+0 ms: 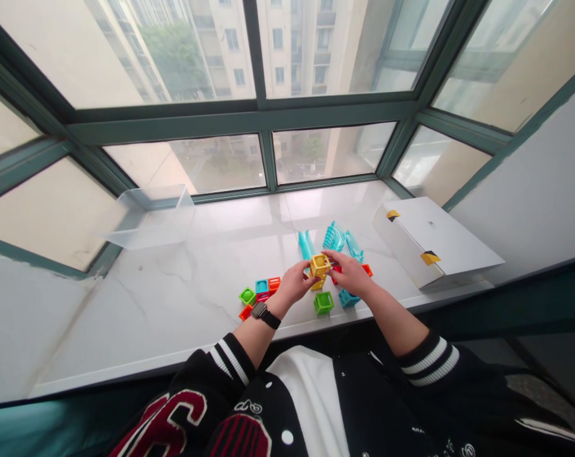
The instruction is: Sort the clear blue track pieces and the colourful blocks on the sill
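Observation:
Between my two hands is a yellow open-frame toy block (320, 264), with more yellow showing just below it. My left hand (294, 283) grips its left side, and the fingers of my right hand (347, 273) close on its right side. A green block (323, 303) sits on the sill just in front of it. Near my right wrist lies a blue block (348, 298), and red and orange pieces peek out from behind that hand. Left of my left wrist is a group with a blue block (261, 287), an orange block (273, 284) and a green block (247, 296).
Beyond my hands lie translucent turquoise pieces, one a curved ribbed piece (334, 236). A clear plastic bin (149, 219) stands at the back left. A white box (440, 238) with yellow-black tabs is on the right. Green-framed windows enclose the marble-look sill (173, 304).

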Action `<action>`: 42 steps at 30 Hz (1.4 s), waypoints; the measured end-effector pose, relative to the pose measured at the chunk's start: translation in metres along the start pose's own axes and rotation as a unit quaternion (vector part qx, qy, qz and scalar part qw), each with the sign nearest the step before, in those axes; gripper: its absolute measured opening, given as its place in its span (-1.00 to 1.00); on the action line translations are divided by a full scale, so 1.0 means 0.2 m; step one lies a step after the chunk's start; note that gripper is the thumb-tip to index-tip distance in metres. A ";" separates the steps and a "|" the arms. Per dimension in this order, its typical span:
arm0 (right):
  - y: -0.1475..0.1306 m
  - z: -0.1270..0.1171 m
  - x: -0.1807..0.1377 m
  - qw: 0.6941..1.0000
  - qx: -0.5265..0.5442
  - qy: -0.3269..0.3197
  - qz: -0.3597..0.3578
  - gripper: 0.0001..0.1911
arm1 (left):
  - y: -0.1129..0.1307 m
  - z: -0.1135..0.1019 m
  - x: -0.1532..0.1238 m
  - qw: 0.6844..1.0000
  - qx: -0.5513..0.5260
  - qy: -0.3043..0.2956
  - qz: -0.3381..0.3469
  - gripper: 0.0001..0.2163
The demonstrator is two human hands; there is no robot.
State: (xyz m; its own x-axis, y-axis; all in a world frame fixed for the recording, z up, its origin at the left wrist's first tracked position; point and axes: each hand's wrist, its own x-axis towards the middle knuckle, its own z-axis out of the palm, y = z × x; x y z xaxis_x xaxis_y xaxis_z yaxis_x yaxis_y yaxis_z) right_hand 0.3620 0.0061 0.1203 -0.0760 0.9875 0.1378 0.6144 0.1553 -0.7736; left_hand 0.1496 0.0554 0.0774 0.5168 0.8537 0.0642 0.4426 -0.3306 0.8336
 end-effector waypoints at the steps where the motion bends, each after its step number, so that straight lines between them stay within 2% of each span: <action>1: 0.00 0.00 0.00 1.000 -0.001 -0.001 -0.001 -0.40 | 0.00 0.00 0.00 1.000 0.000 0.000 -0.001 -0.60; 21: 0.05 0.01 0.00 0.999 0.038 -0.019 0.007 -0.40 | -0.01 -0.01 0.01 1.000 0.009 -0.010 -0.006 -0.58; 29: 0.02 0.01 -0.01 1.000 0.028 -0.005 0.003 -0.41 | -0.02 0.00 0.01 1.000 0.001 -0.008 -0.006 -0.58; 42: 0.08 0.04 0.00 1.000 -0.003 0.005 -0.022 -0.38 | -0.03 0.00 -0.01 1.000 0.022 -0.007 0.008 -0.48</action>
State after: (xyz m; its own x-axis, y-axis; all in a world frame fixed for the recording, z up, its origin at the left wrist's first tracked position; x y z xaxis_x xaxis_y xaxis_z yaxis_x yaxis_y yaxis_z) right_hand 0.3662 0.0085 0.1035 -0.0949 0.9794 0.1783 0.6151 0.1985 -0.7631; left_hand 0.1452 0.0564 0.0726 0.5345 0.8423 0.0700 0.4656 -0.3625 0.8073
